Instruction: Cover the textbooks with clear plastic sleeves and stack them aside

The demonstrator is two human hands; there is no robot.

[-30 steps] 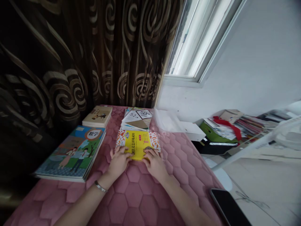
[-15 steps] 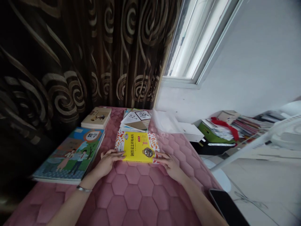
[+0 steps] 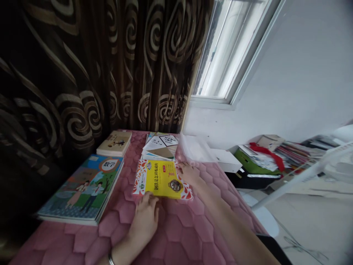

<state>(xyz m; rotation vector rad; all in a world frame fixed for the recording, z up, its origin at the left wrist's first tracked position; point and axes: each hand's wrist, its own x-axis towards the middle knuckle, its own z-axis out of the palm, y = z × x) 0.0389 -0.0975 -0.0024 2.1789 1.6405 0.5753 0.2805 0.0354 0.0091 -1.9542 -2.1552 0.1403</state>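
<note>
A yellow book with an orange patterned border lies flat on the pink quilted surface. My left hand rests flat at the book's near edge, fingers stretched toward it and touching it. My right hand lies along the book's right edge near its far corner, fingers extended against it. A silver bracelet circles my left wrist.
A large illustrated blue-green book stack lies at the left, a small beige book behind it, and a pile of white and tan books beyond the yellow one. A dark patterned curtain hangs behind. A clear plastic bag, white box and cluttered papers lie to the right.
My left hand slid from the book's left corner to the middle of its near edge. My right hand moved from the near right corner up along the right edge. The book sits slightly turned.
</note>
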